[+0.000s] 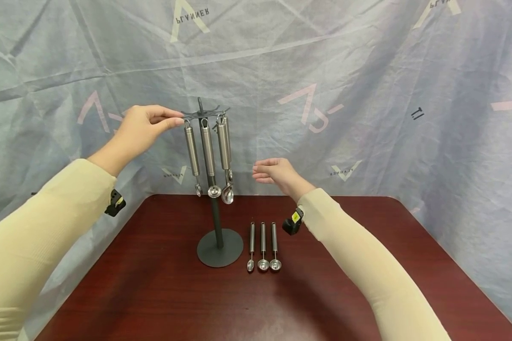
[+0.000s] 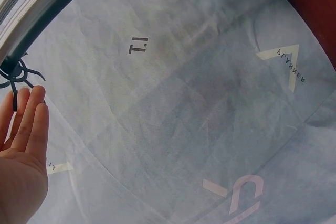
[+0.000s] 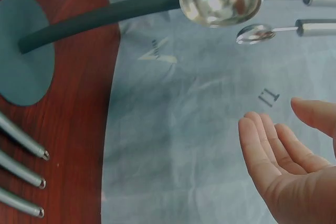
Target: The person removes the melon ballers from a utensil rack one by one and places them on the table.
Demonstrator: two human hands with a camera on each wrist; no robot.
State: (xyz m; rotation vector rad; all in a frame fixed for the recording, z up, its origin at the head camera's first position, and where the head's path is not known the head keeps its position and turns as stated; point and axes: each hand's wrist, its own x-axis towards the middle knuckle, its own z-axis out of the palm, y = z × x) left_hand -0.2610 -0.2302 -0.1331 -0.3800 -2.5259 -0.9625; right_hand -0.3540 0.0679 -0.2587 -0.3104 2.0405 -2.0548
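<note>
A rack hook (image 1: 189,115) is pinched by the left hand (image 1: 141,127); below the nearer, spread right hand (image 1: 278,175), three spoons (image 1: 263,241) are laid, handles toward the table's (image 1: 162,274) far edge.

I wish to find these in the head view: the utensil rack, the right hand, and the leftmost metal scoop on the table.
Utensil rack (image 1: 216,215): head view, on its upright post.
Right hand (image 1: 278,174): head view, middle of the hand.
Leftmost metal scoop (image 1: 251,242): head view, on its handle.
</note>
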